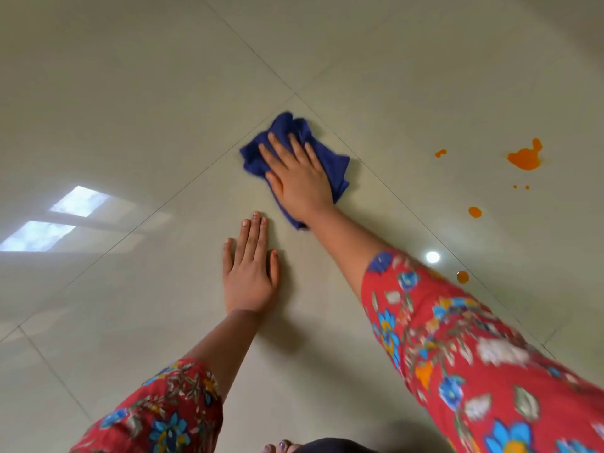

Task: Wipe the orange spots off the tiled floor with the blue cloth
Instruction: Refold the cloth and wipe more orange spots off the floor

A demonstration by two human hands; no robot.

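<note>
A crumpled blue cloth (330, 158) lies on the pale tiled floor (147, 103), near where the grout lines cross. My right hand (299, 176) presses flat on the cloth with straight, spread fingers. My left hand (250, 273) rests flat on the bare tile just below and left of the cloth, fingers straight. To the right, apart from the cloth, orange spots mark the floor: a large splash (525, 156), a small one (440, 153), two tiny dots (521, 187), a round drop (474, 212) and another drop (462, 277) beside my right sleeve.
The glossy tiles reflect window light (62, 220) at the left and a ceiling lamp (432, 257) next to my right forearm. My toes (282, 446) show at the bottom edge. Red flowered sleeves cover both arms.
</note>
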